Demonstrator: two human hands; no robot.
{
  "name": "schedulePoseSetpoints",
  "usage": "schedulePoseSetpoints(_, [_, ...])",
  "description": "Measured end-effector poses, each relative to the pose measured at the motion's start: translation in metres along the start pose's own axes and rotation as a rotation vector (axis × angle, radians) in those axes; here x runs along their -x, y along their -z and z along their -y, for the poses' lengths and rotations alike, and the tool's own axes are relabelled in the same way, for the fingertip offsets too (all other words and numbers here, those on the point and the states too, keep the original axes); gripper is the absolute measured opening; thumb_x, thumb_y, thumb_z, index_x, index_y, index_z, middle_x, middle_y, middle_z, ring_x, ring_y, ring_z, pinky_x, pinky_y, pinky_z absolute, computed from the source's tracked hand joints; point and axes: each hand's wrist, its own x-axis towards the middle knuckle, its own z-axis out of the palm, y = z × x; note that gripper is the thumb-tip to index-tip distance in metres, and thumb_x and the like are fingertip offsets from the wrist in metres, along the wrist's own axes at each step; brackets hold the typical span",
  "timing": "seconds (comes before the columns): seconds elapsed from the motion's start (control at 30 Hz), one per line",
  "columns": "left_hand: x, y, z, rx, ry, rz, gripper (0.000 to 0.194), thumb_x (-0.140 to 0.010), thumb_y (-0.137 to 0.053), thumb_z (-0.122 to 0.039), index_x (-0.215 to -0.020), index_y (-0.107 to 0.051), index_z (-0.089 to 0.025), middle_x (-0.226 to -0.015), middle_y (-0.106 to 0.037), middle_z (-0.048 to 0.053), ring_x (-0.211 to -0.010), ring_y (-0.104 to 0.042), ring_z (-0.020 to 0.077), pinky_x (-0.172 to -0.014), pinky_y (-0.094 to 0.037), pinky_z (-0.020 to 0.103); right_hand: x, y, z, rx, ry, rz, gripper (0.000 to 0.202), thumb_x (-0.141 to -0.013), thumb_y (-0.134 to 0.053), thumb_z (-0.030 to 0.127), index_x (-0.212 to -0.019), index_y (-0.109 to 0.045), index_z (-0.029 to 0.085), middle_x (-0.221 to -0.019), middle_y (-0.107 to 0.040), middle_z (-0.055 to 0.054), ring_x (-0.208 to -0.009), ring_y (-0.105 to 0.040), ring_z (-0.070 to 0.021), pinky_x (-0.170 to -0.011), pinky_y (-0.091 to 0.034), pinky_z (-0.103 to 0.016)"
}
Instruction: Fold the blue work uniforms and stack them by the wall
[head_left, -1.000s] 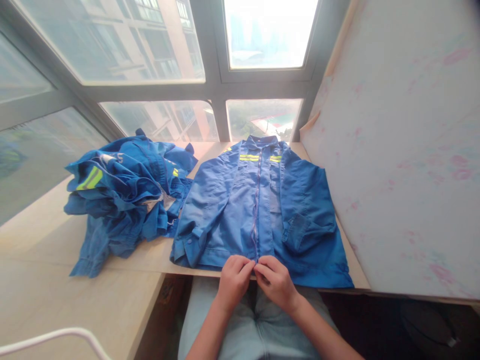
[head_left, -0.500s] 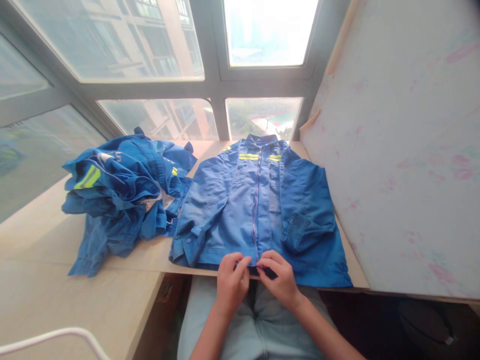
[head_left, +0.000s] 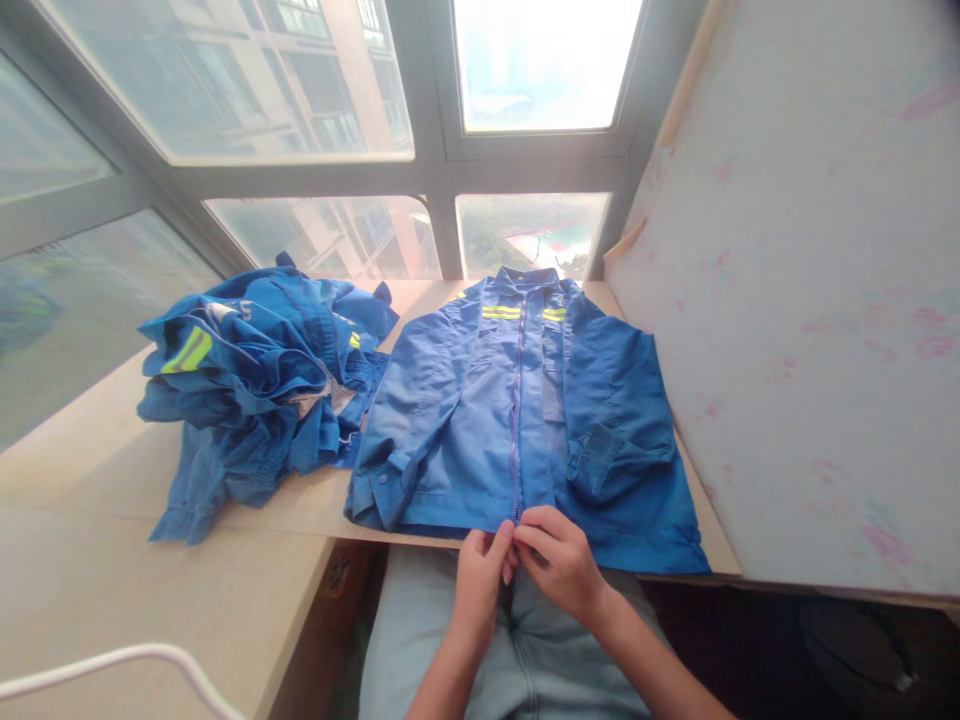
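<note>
A blue work jacket (head_left: 480, 430) lies front up before me, its collar toward the window and its hem at the near edge. Yellow reflective strips cross its chest. The front zipper (head_left: 516, 420) runs down the middle to the hem. At its lower end my left hand (head_left: 484, 570) pinches the zipper's bottom with thumb and finger. Right beside it, my right hand (head_left: 559, 555) is closed on the same spot, fingertips nearly touching the left ones. The small zipper parts between the fingertips are hidden.
To the left, a crumpled heap of blue work clothes (head_left: 262, 380) lies on the pale tabletop (head_left: 67, 560). A white cable (head_left: 127, 655) curves across the near left. Windows (head_left: 300, 90) stand behind, and a flower-patterned panel (head_left: 810, 330) rises on the right.
My left hand has moved right and closed in on my right hand at the zipper's lower end. The right hand stays nearly in place. The view has shifted slightly.
</note>
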Motion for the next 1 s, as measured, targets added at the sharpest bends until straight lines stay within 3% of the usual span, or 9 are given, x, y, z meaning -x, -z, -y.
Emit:
schedulePoseSetpoints(0.17, [-0.006, -0.007, -0.022, -0.105, -0.053, -0.05, 0.05, -0.065, -0.079, -0.058, -0.051, -0.06, -0.014, -0.05, -0.058, 0.002, -0.051, -0.05, 0.0117, -0.053, -0.039, 0.023, -0.003, 0.005, 0.001, 0.03, 0.015, 0.007, 0.022, -0.092, -0.055, 0.009, -0.1, -0.071, 0.022, -0.09, -0.067, -0.006, -0.084, -0.064, -0.0175, -0.074, -0.057, -0.03])
schedulePoseSetpoints(0.37, [-0.005, -0.01, -0.029, 0.007, 0.001, -0.047, 0.046, -0.06, -0.082, -0.053, -0.046, -0.06, -0.014, -0.046, -0.053, 0.0, -0.047, -0.045, 0.01, -0.05, -0.036, 0.023, 0.004, -0.009, 0.008, 0.152, 0.015, -0.104, 0.024, -0.092, -0.056, 0.009, -0.107, -0.069, 0.023, -0.093, -0.067, -0.008, -0.086, -0.064, -0.0206, -0.076, -0.057, -0.036])
schedulePoseSetpoints(0.47, [-0.01, -0.007, -0.029, -0.009, 0.038, -0.033, 0.046, -0.06, -0.081, -0.051, -0.045, -0.058, -0.014, -0.045, -0.051, -0.001, -0.047, -0.043, 0.0095, -0.049, -0.034, 0.023, 0.002, -0.009, 0.009, 0.179, 0.067, -0.047, 0.023, -0.093, -0.054, 0.009, -0.102, -0.069, 0.023, -0.092, -0.068, -0.008, -0.085, -0.064, -0.0202, -0.075, -0.056, -0.035])
schedulePoseSetpoints(0.67, [-0.026, -0.002, -0.032, -0.285, -0.041, -0.053, 0.045, -0.055, -0.084, -0.042, -0.038, -0.052, -0.016, -0.04, -0.042, -0.004, -0.043, -0.035, 0.0074, -0.043, -0.023, 0.023, -0.013, 0.008, 0.004, 0.207, 0.195, 0.115, 0.02, -0.096, -0.05, 0.011, -0.092, -0.068, 0.019, -0.09, -0.069, -0.008, -0.079, -0.061, -0.018, -0.071, -0.053, -0.032])
schedulePoseSetpoints(0.77, [-0.028, -0.006, -0.03, -0.22, 0.015, -0.059, 0.044, -0.057, -0.083, -0.043, -0.039, -0.054, -0.015, -0.04, -0.044, -0.003, -0.043, -0.038, 0.0083, -0.044, -0.028, 0.023, -0.019, 0.013, 0.002, 0.214, 0.213, 0.165, 0.023, -0.097, -0.049, 0.014, -0.088, -0.069, 0.02, -0.084, -0.068, -0.006, -0.075, -0.06, -0.017, -0.07, -0.052, -0.031])
schedulePoseSetpoints(0.87, [-0.025, -0.011, -0.029, -0.098, 0.045, -0.083, 0.042, -0.059, -0.082, -0.046, -0.043, -0.06, -0.014, -0.042, -0.052, 0.0, -0.044, -0.044, 0.0098, -0.046, -0.034, 0.023, -0.02, 0.011, 0.0, 0.161, 0.155, 0.105, 0.023, -0.096, -0.049, 0.011, -0.093, -0.07, 0.022, -0.084, -0.067, -0.005, -0.077, -0.062, -0.0166, -0.072, -0.053, -0.031])
schedulePoseSetpoints(1.0, [-0.019, -0.015, -0.029, 0.014, 0.021, -0.079, 0.041, -0.06, -0.082, -0.048, -0.05, -0.067, -0.012, -0.047, -0.059, 0.004, -0.047, -0.05, 0.0116, -0.051, -0.04, 0.024, -0.016, 0.003, 0.0, -0.04, -0.097, -0.053, 0.022, -0.093, -0.053, 0.012, -0.105, -0.067, 0.022, -0.092, -0.067, -0.006, -0.085, -0.065, -0.0177, -0.075, -0.056, -0.03])
